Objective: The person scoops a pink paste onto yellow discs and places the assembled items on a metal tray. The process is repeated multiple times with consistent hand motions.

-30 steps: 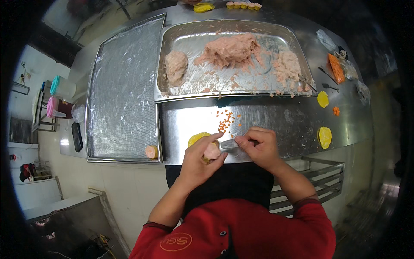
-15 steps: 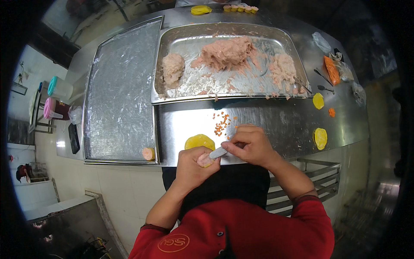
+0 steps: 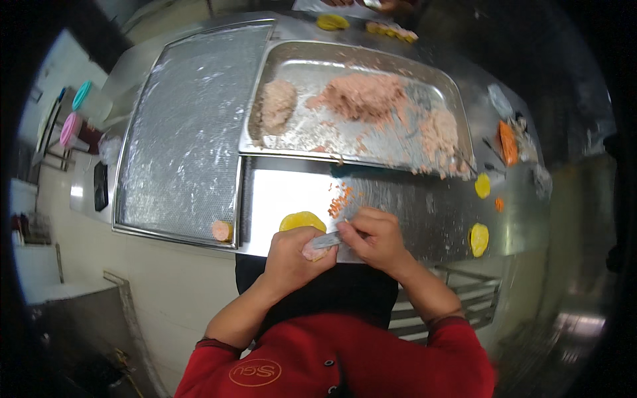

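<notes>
My left hand [image 3: 289, 260] is closed around a small dumpling [image 3: 314, 251] with pink filling showing at its top. A flat metal spatula [image 3: 326, 240] is pinched in my right hand [image 3: 374, 240], its blade lying across the filling. Just beyond my left hand lie round yellow wrappers [image 3: 302, 221], partly hidden by it. Small diced orange bits [image 3: 340, 201] are scattered on the steel table beyond the spatula. One finished-looking dumpling [image 3: 221, 231], pink-topped with a yellow side, stands in the near right corner of the film-lined tray [image 3: 179, 132].
A deep steel pan [image 3: 292, 155] holds mounds of pink minced filling [image 3: 365, 96]. On the right are yellow wrappers [image 3: 479, 239], an orange bag [image 3: 508, 142] and dark utensils. A black phone-like object [image 3: 101, 186] lies left. Across the table, a person's hands show near more dumplings [image 3: 391, 32].
The whole view has tilted and shifted somewhat. The spatula blade has moved further over the filling. Both hands keep their grips, and a person's hands now show at the far edge.
</notes>
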The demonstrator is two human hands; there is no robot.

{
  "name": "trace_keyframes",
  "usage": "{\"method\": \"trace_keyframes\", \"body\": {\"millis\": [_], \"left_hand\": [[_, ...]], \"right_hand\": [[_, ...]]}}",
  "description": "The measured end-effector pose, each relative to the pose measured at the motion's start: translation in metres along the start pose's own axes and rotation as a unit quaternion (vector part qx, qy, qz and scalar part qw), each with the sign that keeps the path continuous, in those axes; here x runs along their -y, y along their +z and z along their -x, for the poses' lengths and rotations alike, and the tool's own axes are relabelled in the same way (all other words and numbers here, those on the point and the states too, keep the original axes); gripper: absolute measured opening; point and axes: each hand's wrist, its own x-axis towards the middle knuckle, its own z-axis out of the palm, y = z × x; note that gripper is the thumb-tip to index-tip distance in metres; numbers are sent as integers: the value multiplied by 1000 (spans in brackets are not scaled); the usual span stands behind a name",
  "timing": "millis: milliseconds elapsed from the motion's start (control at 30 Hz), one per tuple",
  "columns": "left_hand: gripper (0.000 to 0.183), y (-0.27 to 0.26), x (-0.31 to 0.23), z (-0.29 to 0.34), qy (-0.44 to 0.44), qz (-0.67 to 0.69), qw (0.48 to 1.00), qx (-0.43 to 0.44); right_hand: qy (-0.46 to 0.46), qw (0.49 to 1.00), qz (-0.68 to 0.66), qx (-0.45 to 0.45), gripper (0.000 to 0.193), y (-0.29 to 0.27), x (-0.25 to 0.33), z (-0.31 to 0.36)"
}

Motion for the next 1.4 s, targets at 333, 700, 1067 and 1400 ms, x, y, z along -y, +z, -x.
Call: {"method": "trace_keyframes", "body": {"millis": [333, 700, 1067, 1400], "left_hand": [[32, -21, 22, -8, 39, 52, 997, -31], [22, -34, 34, 5, -82, 113, 990, -35], [26, -33, 37, -4, -59, 112, 991, -45], [20, -35, 7, -16, -74, 145, 986, -22]], "right_hand": [[1, 992, 125, 6, 18, -3, -13, -116], [58, 948, 277, 147, 22, 44, -68, -196], [209, 937, 41, 276, 19, 3, -51, -199], [-1, 984, -105, 143, 44, -15, 23, -57]]}}
